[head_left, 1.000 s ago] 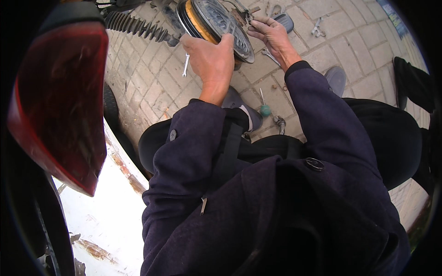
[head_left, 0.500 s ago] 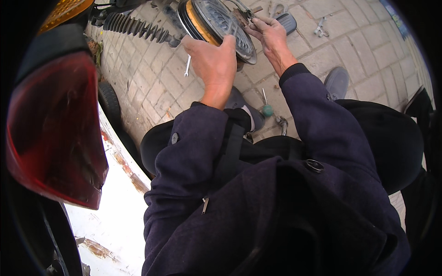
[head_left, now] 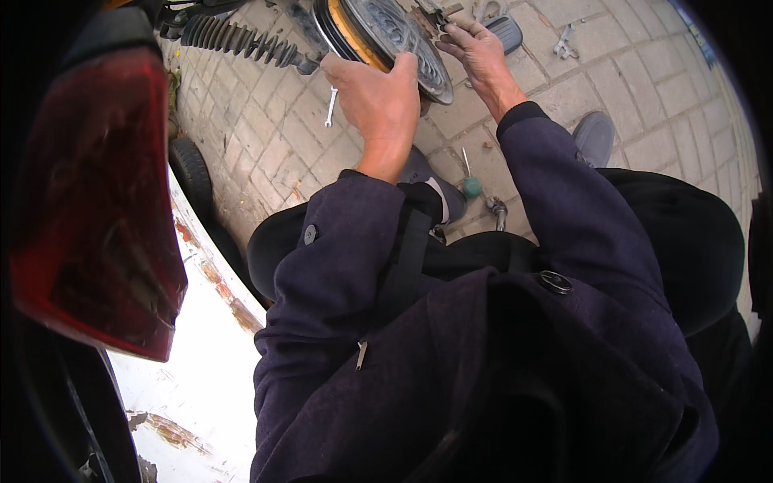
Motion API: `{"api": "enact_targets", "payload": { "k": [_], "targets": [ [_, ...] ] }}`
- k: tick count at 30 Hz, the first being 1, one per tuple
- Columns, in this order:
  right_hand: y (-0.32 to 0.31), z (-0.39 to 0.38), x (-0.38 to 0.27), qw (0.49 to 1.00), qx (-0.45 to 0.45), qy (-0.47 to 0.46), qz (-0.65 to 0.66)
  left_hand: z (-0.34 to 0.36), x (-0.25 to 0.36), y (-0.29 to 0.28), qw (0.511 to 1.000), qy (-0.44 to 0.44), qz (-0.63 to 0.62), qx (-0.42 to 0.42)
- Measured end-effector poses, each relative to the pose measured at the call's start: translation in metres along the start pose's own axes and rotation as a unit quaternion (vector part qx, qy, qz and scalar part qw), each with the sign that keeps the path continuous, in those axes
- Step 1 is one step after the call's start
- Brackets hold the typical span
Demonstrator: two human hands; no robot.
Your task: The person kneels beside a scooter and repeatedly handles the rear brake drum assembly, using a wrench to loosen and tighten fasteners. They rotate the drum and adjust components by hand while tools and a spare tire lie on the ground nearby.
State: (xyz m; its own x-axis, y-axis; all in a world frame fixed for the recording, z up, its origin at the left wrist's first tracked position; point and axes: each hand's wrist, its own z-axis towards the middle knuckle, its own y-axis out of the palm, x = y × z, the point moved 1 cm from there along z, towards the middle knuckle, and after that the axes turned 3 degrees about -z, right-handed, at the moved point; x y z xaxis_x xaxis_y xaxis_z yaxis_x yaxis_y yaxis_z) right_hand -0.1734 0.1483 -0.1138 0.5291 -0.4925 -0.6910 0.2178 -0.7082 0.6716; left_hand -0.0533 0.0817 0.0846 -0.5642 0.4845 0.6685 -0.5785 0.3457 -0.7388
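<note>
A round, dirty grey hub [head_left: 400, 40] with a ribbed face and an orange band stands at the top centre. My left hand [head_left: 374, 101] grips its near edge, thumb toward the face and fingers round the band side, partly hidden. Just below that hand is a small open-ended wrench [head_left: 331, 109]; whether the hand touches it I cannot tell. My right hand [head_left: 479, 60], right of the hub, has its thumb and fingers pinched at a small dark metal part [head_left: 433, 14]. Its fingertips partly cover that part, and the upper edge of the view cuts it off.
A ribbed black shock absorber [head_left: 237, 42] lies to the left. On the paving are a green-handled screwdriver [head_left: 471, 187], a metal fitting [head_left: 498, 212], another fitting [head_left: 566, 42] and a grey pedal-like pad [head_left: 506, 34]. A red tail light [head_left: 97, 209] and white bodywork [head_left: 209, 354] fill the left.
The view has shifted slightly. My right hand and the dark metal part have moved a little upward in the picture. My left hand keeps its grip on the hub.
</note>
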Motion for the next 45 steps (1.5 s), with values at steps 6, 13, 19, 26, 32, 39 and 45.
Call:
{"api": "enact_targets", "payload": {
  "k": [6,13,19,26,32,39,45],
  "targets": [
    [0.006,-0.006,0.001,1.0,0.017,0.01,0.017,-0.001,0.002,0.001,1.0,-0.009,0.009,0.002],
    [0.008,-0.01,-0.003,0.996,0.004,0.025,0.085,-0.002,0.002,0.002,1.0,0.01,0.018,0.02],
    [0.016,-0.015,-0.007,0.995,0.031,0.042,0.081,-0.002,0.001,0.002,1.0,0.006,0.019,0.021],
    [0.017,-0.02,-0.014,0.995,0.072,0.049,0.053,-0.002,0.001,0.002,1.0,0.009,0.013,0.022],
    [0.043,-0.032,-0.025,0.992,0.122,0.031,0.029,-0.002,0.002,0.002,1.0,-0.009,-0.001,0.011],
    [0.07,-0.043,-0.038,0.969,0.228,-0.013,-0.094,0.0,0.001,0.001,1.0,-0.002,-0.004,0.009],
    [0.06,-0.048,-0.037,0.979,0.184,-0.029,-0.082,0.002,0.005,-0.003,0.999,-0.042,-0.006,-0.017]
  ]
}}
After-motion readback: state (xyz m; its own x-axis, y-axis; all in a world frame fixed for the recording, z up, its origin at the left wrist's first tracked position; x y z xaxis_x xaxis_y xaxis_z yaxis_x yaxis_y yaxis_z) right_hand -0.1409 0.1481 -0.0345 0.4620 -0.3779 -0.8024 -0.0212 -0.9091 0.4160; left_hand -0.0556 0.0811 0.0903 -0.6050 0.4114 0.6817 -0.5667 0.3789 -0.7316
